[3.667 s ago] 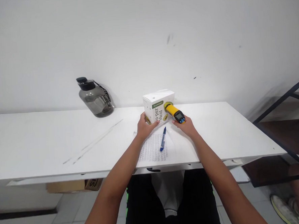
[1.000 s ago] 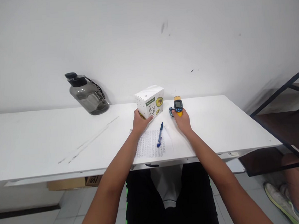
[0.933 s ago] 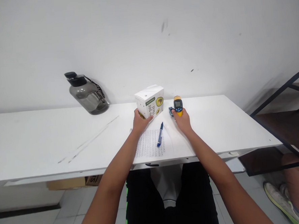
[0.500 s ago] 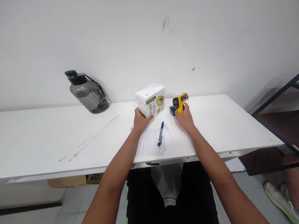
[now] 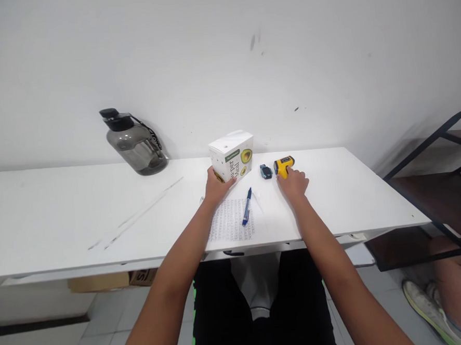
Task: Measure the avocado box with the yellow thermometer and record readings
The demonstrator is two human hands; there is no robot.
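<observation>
My left hand (image 5: 217,188) is closed on the lower front corner of a white box (image 5: 235,154) printed with avocados, standing on the white table (image 5: 139,214). On the right, my right hand (image 5: 294,183) grips the handle of a yellow and black infrared thermometer (image 5: 284,165), low at the tabletop; whether it rests on the surface I cannot tell. Between the box and the thermometer lies a smartwatch (image 5: 266,172) with a dark face and blue strap. In front of the box, a blue pen (image 5: 247,207) lies across a printed sheet of paper (image 5: 228,222).
A large grey water bottle (image 5: 135,147) with a black lid stands at the back left, near the wall (image 5: 192,65). Right of the table is a black metal frame (image 5: 428,155). A person's leg and shoe (image 5: 430,306) show at lower right.
My right hand has moved slightly right and lowered the thermometer, turning it. The smartwatch, partly behind it before, now shows apart from it. My left hand stays on the box.
</observation>
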